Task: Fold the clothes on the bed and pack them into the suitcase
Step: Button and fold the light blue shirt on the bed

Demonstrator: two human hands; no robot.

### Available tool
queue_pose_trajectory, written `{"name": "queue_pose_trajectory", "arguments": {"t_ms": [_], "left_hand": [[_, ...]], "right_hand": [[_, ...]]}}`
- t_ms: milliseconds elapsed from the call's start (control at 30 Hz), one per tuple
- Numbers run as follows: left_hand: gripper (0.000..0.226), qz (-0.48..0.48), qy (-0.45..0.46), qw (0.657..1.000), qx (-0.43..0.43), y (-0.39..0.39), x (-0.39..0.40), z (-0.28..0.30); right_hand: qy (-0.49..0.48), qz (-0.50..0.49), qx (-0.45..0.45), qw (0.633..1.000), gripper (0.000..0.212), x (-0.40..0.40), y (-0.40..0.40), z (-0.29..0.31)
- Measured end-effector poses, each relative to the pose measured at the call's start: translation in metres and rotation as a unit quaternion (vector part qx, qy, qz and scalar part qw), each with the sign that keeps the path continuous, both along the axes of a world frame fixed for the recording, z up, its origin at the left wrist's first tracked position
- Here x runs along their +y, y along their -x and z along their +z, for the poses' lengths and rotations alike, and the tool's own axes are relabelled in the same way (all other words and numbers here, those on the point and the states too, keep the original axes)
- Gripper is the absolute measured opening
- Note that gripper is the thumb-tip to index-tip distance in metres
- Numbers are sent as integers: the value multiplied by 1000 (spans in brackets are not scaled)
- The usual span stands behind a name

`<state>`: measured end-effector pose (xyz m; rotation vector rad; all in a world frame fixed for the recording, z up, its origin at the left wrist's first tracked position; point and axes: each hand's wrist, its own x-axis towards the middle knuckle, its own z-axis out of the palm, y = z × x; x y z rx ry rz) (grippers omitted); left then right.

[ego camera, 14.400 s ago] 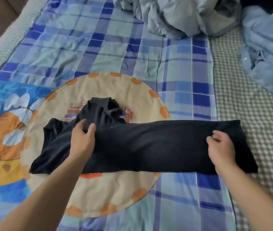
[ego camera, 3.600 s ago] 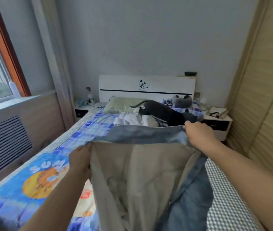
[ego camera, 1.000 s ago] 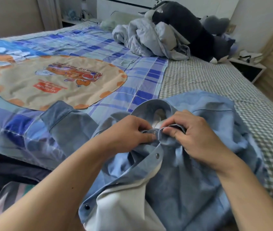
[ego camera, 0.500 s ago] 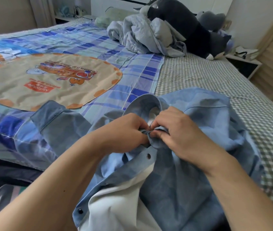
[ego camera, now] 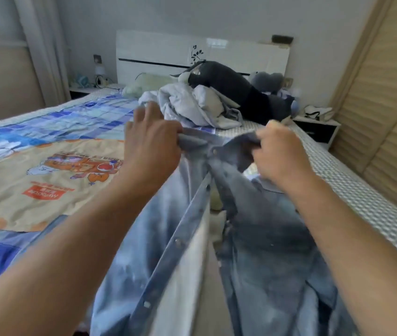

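Shirt [ego camera: 253,251], pale blue denim with a white lining and a row of metal snaps down its front edge: held up in the air at the foot of the bed [ego camera: 47,190], hanging from the collar down toward 6 o'clock. Long axis ran from 12 to 6 o'clock, the front opening facing the person.

Left hand [ego camera: 153,141]: gripped the collar end at about 11 o'clock of the shirt, thumb and forefinger pinching the cloth, the other fingers raised.

Right hand [ego camera: 279,154]: clenched on the opposite collar end at about 1 o'clock. Both hands sat at equal reach, the top snap between them.

Cloth looked soft, limp and somewhat heavy, blurred by motion lower down. Judgement: laying it flat would call for swinging it toward 10 o'clock, onto the bare stretch of bed.

Bed cover: blue check with a round beige cartoon print at 9 o'clock; small grey check at 3 o'clock.

Pile of clothes [ego camera: 192,107], pale grey and crumpled, at 12 o'clock, well apart from the hands. Suitcase not in view.
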<state>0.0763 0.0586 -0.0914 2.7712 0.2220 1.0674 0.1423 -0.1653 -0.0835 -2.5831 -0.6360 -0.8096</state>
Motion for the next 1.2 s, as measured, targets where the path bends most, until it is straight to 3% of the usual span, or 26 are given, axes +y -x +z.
{"name": "queue_pose_trajectory", "arguments": {"t_ms": [67,100,167,233,300,400,533,633,700,767,867,900,933,1000,1033,1067,1133,1200], "left_hand": [[32,11,41,997,-63,-39,-11,44],[41,2,86,995,-48,-56,-17,52],[58,-28,184,982,36,-68,-30,37],[64,-41,185,970,151,-46,-37,-14],[63,-47,147,955,254,-3,-34,-75],[59,-26,154,936,316,44,-24,-140],[53,-26,244,932,267,50,-28,-139],[48,-40,354,912,203,53,-30,-114],[53,-85,295,922,236,68,-39,-98],[48,-160,228,908,313,83,-59,-93],[27,-252,265,810,459,97,-89,-98],[28,-275,257,787,489,97,-94,-101],[30,-288,235,777,508,93,-96,-108],[26,-280,221,783,510,84,-99,-115],[26,-262,244,798,485,78,-101,-118],[27,-235,269,827,433,70,-102,-122],[25,-165,269,907,277,49,-100,-128],[17,-119,269,941,166,29,-97,-135]], "right_hand": [[-80,-74,-19,994,32,19,-42,45],[-112,-76,36,990,40,25,-61,58],[-126,-55,195,971,70,31,-83,53],[-51,-69,243,966,91,30,-74,18],[-19,-47,225,973,81,26,-38,-38],[22,-3,263,965,58,19,38,-134],[48,-64,343,936,88,13,50,-168],[40,-79,301,949,75,5,44,-154],[19,-87,240,967,62,-5,54,-146],[-65,-94,155,981,60,-20,61,-132],[-178,-100,111,973,67,-49,60,-102],[-153,-102,121,975,67,-56,62,-98],[-69,-120,135,981,62,-60,67,-98],[153,-179,174,956,58,-59,80,-111],[216,-198,199,935,62,-54,85,-116],[242,-200,211,926,65,-47,86,-119],[220,-131,156,954,62,-26,82,-116],[170,-17,86,981,49,-7,63,-123]]}}
